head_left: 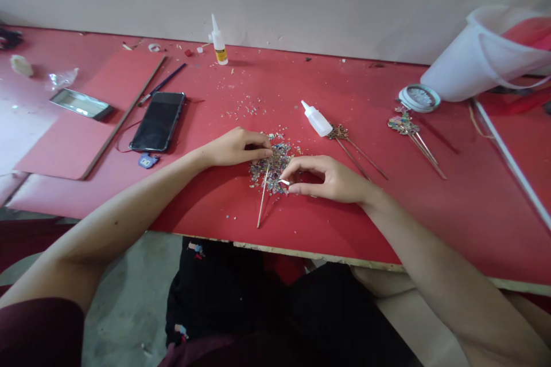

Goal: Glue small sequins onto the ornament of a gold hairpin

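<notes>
My left hand [235,147] is closed at the fingertips on a metal hairpin [262,200], whose thin prong slants down toward the table's front edge. The hairpin's upper end is partly hidden by the fingers and blends with a pile of small shiny coloured chips [282,155] beneath. My right hand [329,179] pinches a small white pointed tool [284,182] over the right side of the pile, its kind too small to make out. Just beyond this hand, a white glue bottle [317,121] lies against a second hairpin [361,152]. Farther right rests a hairpin decorated with coloured chips [404,124].
Another glue bottle [219,49] stands near the wall. On the left are a phone [158,121], a blue pen [167,80], a red board [73,143] and a small rectangular box [81,104]. A white bucket [460,57] tilts at the right beside a round tin [418,97].
</notes>
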The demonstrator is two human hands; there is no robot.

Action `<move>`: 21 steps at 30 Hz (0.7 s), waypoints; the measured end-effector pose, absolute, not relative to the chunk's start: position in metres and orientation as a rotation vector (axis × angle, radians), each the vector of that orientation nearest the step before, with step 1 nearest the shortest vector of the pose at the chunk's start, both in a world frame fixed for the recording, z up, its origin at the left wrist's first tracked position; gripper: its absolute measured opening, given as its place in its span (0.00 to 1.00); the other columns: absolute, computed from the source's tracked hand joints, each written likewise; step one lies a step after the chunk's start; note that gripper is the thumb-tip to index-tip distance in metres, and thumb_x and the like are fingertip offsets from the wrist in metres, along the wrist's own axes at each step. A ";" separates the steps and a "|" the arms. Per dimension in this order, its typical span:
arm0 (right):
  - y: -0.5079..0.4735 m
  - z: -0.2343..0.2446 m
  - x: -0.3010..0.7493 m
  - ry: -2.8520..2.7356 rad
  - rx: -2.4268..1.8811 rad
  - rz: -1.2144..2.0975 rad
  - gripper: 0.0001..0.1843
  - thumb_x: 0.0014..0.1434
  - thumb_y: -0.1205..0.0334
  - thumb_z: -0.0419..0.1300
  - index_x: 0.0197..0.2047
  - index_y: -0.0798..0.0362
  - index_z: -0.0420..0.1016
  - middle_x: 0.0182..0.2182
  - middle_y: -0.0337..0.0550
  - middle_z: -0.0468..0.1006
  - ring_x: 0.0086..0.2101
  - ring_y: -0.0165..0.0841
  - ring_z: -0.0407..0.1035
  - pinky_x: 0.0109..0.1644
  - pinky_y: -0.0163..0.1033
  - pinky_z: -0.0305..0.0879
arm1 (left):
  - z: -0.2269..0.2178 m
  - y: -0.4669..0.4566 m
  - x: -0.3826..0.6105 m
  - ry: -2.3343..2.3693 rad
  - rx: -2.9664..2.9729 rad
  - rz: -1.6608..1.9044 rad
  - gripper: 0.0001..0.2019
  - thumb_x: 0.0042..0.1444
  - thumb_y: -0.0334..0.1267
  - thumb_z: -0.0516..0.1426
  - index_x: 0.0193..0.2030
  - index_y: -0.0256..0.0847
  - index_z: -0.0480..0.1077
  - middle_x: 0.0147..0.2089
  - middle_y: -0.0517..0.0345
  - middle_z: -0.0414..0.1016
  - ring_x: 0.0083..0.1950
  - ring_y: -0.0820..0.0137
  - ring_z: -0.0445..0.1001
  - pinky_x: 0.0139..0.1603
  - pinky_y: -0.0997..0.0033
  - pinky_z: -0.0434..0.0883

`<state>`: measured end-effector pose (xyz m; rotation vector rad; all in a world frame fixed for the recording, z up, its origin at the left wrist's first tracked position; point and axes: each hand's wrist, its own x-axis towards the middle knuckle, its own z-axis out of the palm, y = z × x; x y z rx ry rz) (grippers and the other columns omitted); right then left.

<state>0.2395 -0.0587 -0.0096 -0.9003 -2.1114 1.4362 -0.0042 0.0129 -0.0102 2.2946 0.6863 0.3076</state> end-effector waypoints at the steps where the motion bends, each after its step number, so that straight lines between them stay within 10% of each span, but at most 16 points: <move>1: -0.059 -0.010 0.240 -2.107 -0.903 1.440 0.12 0.57 0.57 0.63 0.43 0.52 0.75 0.39 0.43 0.77 0.39 0.32 0.70 0.46 0.39 0.66 | -0.010 0.013 -0.004 0.687 2.295 0.307 0.14 0.63 0.44 0.51 0.39 0.36 0.73 0.30 0.58 0.75 0.30 0.77 0.71 0.33 0.80 0.64; 21: -0.060 -0.009 0.241 -2.078 -0.943 1.472 0.13 0.56 0.55 0.63 0.44 0.52 0.76 0.38 0.42 0.77 0.36 0.31 0.70 0.40 0.37 0.67 | -0.010 0.012 -0.003 0.687 2.339 0.333 0.13 0.62 0.43 0.53 0.39 0.36 0.73 0.33 0.58 0.77 0.31 0.77 0.70 0.34 0.79 0.63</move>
